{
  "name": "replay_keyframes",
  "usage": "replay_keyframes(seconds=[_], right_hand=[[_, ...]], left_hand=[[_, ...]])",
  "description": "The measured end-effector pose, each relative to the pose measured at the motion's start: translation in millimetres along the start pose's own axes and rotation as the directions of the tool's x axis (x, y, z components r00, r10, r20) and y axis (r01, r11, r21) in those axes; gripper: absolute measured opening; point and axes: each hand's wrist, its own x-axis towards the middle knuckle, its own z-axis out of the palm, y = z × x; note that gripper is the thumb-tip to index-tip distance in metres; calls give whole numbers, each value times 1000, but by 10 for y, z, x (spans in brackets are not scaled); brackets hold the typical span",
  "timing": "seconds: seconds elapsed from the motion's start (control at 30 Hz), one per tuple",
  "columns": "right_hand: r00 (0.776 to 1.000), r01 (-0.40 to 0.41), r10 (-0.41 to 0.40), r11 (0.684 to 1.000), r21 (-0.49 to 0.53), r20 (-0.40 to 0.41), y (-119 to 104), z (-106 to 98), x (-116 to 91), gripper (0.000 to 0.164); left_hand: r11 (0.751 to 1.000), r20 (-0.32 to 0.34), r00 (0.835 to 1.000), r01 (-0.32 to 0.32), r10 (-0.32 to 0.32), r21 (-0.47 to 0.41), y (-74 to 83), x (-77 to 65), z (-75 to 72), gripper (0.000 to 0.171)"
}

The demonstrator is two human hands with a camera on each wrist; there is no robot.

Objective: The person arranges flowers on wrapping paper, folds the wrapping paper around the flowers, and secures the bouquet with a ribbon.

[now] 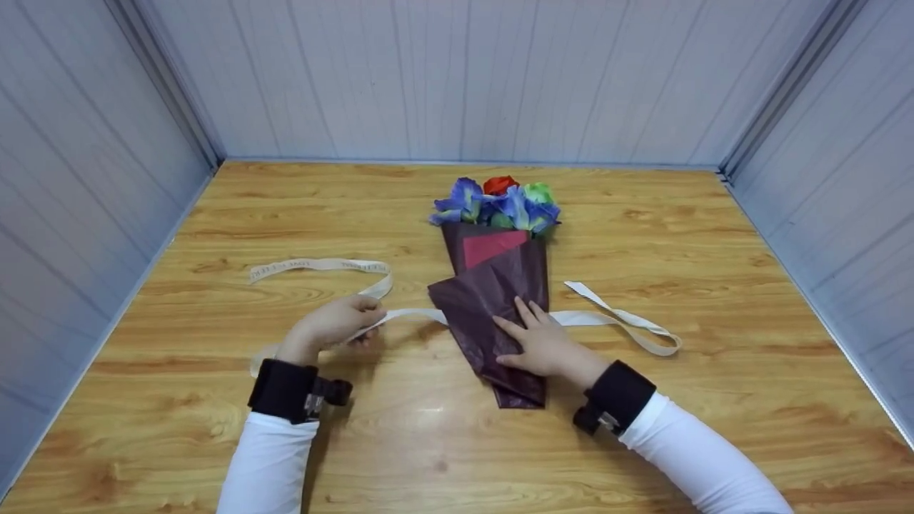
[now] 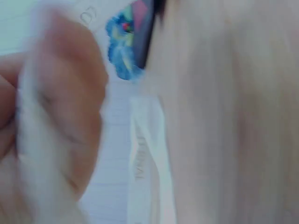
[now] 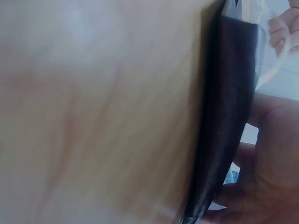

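A bouquet in dark purple wrapping paper (image 1: 493, 307) lies on the table, its blue, red and green flowers (image 1: 500, 203) toward the back wall. My right hand (image 1: 539, 343) rests on the wrapping with fingers spread. In the right wrist view the dark wrapping (image 3: 226, 102) runs beside that hand (image 3: 275, 158). Left of the bouquet, my left hand (image 1: 332, 325) pinches a white printed ribbon (image 1: 418, 314), which passes under the bouquet and comes out at the right. Blurred in the left wrist view, the left hand (image 2: 70, 102) has the ribbon across its fingers.
One loose ribbon end (image 1: 314, 264) curves over the table at the left. The other end (image 1: 643, 328) forms a loop right of the bouquet. Pale panel walls (image 1: 457, 86) enclose the wooden table (image 1: 428, 457) at the back and sides.
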Motion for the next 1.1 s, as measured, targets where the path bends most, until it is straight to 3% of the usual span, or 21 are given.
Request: replay_keyframes(seconds=[0.07, 0.17, 0.23, 0.33, 0.4, 0.57, 0.63, 0.77, 0.83, 0.9, 1.1], right_hand=[[1000, -2, 2, 1000, 2, 2, 1, 1, -5, 68], [1000, 0, 0, 1000, 2, 3, -6, -5, -7, 68], [1000, 3, -3, 1000, 3, 5, -9, -5, -5, 68], [1000, 6, -6, 1000, -3, 8, -2, 7, -1, 68], [1000, 5, -5, 1000, -6, 5, 5, 14, 1, 68], [1000, 2, -2, 1000, -17, -11, 5, 18, -4, 68], [1000, 0, 0, 1000, -20, -14, 0, 18, -8, 68], [1000, 9, -9, 1000, -19, -26, -16, 19, -20, 68], [999, 15, -16, 1000, -13, -35, -18, 25, -26, 67], [999, 23, -23, 1000, -3, -47, -13, 27, -32, 67], [998, 17, -19, 1000, -23, -65, 4, 11, -36, 67]], left_hand=[[997, 59, 998, -24, 28, -75, 32, -11, -6, 24], [993, 86, 992, -82, 90, -85, 102, -50, -12, 21], [989, 60, 988, -136, 139, -61, 165, -73, 12, 19], [974, -30, 975, -221, 220, -49, 284, -52, 118, 17], [949, -102, 948, -307, 300, -66, 379, 16, 230, 16], [864, -237, 852, -497, 467, -85, 658, 337, 558, 20], [844, -266, 837, -522, 478, -125, 756, 495, 690, 20], [810, -303, 844, -521, 442, -270, 871, 796, 928, 21], [800, -313, 855, -505, 413, -323, 897, 911, 1020, 21], [769, -298, 874, -480, 382, -421, 914, 1006, 1098, 23], [786, -287, 919, -382, 270, -486, 924, 1217, 1237, 33]])
